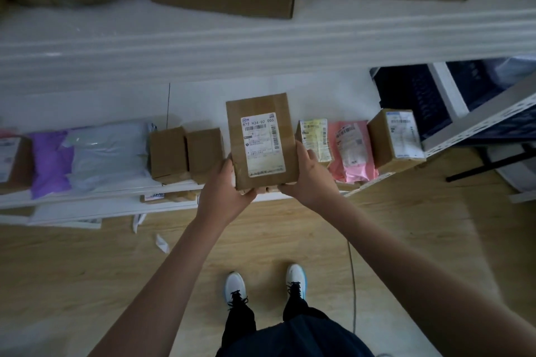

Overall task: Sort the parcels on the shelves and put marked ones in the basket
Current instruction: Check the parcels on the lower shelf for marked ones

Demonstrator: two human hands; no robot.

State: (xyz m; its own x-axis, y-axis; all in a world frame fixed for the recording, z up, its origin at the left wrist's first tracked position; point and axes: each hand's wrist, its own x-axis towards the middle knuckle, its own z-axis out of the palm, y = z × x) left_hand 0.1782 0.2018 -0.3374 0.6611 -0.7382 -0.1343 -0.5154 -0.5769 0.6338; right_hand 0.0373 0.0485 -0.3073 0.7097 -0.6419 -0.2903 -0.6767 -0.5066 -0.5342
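Both hands grip one brown parcel from below: the left hand (pixel 224 194) at its lower left corner, the right hand (pixel 309 180) at its lower right edge, fingers curled behind and mostly hidden. This cardboard parcel (pixel 261 139) is held upright above the shelf (pixel 116 197) front, its white label (pixel 262 146) facing the camera; the small print is illegible. Behind it stand small brown boxes (pixel 185 152), a grey mailer (pixel 108 153), a purple mailer (pixel 49 165), a pink mailer (pixel 352 151) and what seems a dark basket (pixel 412 98), partly cut off.
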